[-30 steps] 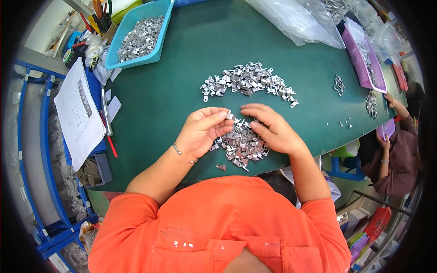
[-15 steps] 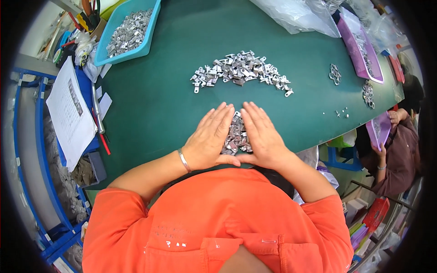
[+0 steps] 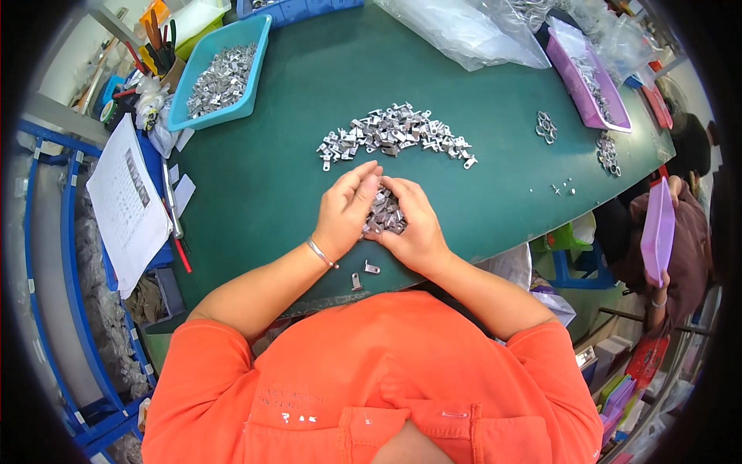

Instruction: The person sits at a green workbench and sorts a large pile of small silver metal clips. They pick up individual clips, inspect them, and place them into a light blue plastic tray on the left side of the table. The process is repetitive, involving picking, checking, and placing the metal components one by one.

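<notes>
My left hand (image 3: 343,213) and my right hand (image 3: 418,230) are cupped round a clump of small silver metal brackets (image 3: 385,213), pressing it from both sides. The fingers are curled inward and partly hide the clump. Just beyond my fingertips, a wider arc of the same brackets (image 3: 394,130) is spread on the green tabletop (image 3: 479,185). Two loose brackets (image 3: 372,267) lie between my wrists, close to the table's near edge.
Brackets fill a turquoise basket (image 3: 259,69) at far left. A pink basket (image 3: 568,73), linked metal rings (image 3: 546,127) and clear plastic bags (image 3: 471,35) lie to the far right. Papers (image 3: 127,205) hang at the left edge. A co-worker holds a purple tray (image 3: 658,228) at right.
My hands have moved away from me and closed in, bringing the clump towards the far pile. Two brackets now show behind them. The co-worker's purple tray has tipped more upright.
</notes>
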Demonstrator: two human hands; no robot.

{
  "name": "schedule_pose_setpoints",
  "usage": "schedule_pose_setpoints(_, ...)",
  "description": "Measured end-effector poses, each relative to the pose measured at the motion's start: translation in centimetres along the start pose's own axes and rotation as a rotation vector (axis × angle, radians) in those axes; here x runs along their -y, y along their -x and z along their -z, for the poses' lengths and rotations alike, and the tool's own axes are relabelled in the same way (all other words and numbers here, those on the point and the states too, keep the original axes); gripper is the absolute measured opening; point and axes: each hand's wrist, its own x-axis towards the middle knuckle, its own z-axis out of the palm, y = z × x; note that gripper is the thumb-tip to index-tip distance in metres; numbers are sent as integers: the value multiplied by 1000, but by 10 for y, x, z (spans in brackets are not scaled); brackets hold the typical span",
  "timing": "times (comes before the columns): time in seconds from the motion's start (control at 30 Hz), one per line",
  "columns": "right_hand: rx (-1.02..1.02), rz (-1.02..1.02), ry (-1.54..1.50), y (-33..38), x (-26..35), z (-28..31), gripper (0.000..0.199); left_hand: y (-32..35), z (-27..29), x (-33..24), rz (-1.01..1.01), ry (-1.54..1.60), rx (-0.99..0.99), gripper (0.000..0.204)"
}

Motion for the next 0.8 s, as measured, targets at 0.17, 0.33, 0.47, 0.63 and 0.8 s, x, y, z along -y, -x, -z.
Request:
schedule_pose_setpoints(0.17, -233, -201, -414, -1, -13, -23, 53, -2, -18, -2, 205, 511, -83, 41)
schedule_pose_setpoints(0.33, -417, -275, -602, -8, -7, -35, 40, 2, -53, -5, 84, 380, -269, 38)
schedule_pose_setpoints(0.47, -484, -472, -1013, -11, -1, -24, 33, 2, -65, 1, -108, -48, -237, 44)
schedule_pose_setpoints(0.63, -462, -606, -1272, -9, 0, -5, 33, -1, -77, -3, -428, -484, -245, 43)
schedule_pose_setpoints(0.8, -404, -608, -1524, -13, -8, 6, 33, 3, -79, -30, -513, -456, -136, 37)
